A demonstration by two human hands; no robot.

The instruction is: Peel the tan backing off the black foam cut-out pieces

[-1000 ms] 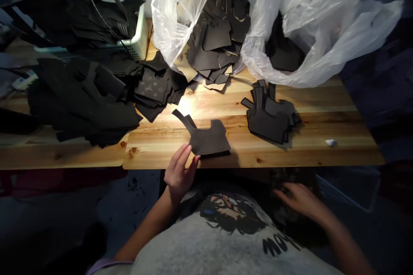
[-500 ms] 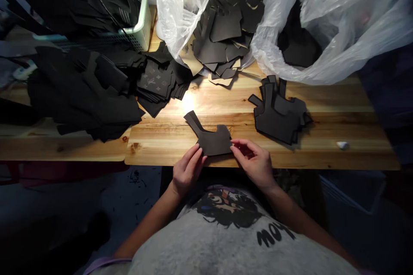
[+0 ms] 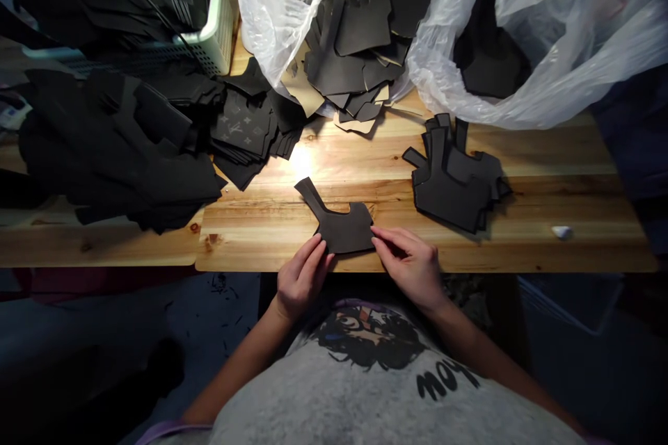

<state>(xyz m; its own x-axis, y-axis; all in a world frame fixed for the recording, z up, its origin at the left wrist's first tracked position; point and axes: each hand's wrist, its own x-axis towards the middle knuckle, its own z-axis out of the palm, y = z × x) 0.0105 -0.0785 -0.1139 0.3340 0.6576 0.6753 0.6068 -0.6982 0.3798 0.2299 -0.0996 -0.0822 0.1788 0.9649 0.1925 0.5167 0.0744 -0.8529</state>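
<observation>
A flat black cut-out piece (image 3: 345, 228) with a strap-like arm at its upper left lies at the table's front edge. My left hand (image 3: 303, 277) pinches its lower left corner between thumb and fingers. At the right edge, my right hand (image 3: 411, 263) pinches it the same way. To the right lies a loose pile of similar black pieces (image 3: 453, 184), some with straps pointing up. Whether the held piece is leather or another sheet material I cannot tell.
On the left lie a large heap of black pieces (image 3: 120, 146) and a stack of patterned pieces (image 3: 243, 126). Behind stand a pale green basket (image 3: 216, 35) and clear plastic bags (image 3: 282, 21) with more pieces. A small white lump (image 3: 562, 231) sits on the wooden table (image 3: 532, 201) at right.
The view has shifted slightly. Both hands keep hold of the black piece's sides, and the right fingers look a little more closed together at its edge.
</observation>
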